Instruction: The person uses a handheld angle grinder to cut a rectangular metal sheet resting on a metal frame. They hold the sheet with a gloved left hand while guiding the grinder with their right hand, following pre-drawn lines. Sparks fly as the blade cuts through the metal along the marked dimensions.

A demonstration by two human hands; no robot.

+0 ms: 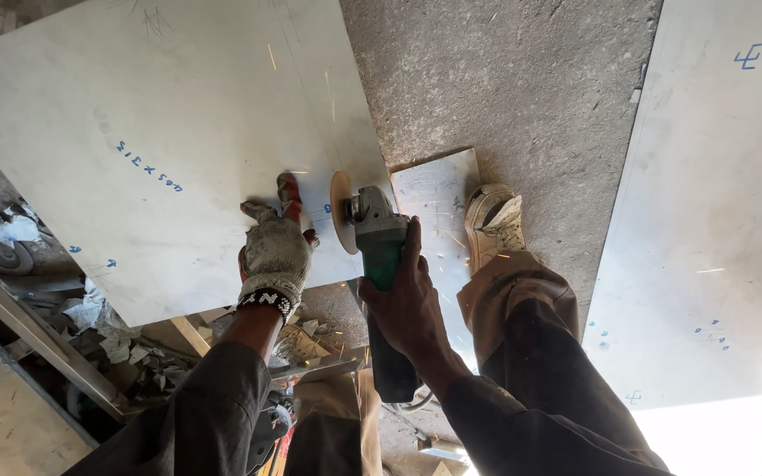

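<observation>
My right hand (409,304), bare, grips the body of a green angle grinder (379,242). Its disc (340,211) stands upright and cuts into the near edge of a large pale metal sheet (160,115); sparks fly off it. My left hand (273,251), in a worn knit glove, presses flat on the sheet just left of the disc. A smaller piece of sheet (438,189) lies to the right of the cut, with my shoe (493,220) resting on its edge.
A second big metal sheet (716,220) lies on the concrete floor (522,79) at right. Scrap paper, rubble and a metal bar (37,330) clutter the lower left. Wooden battens (189,335) show under the sheet.
</observation>
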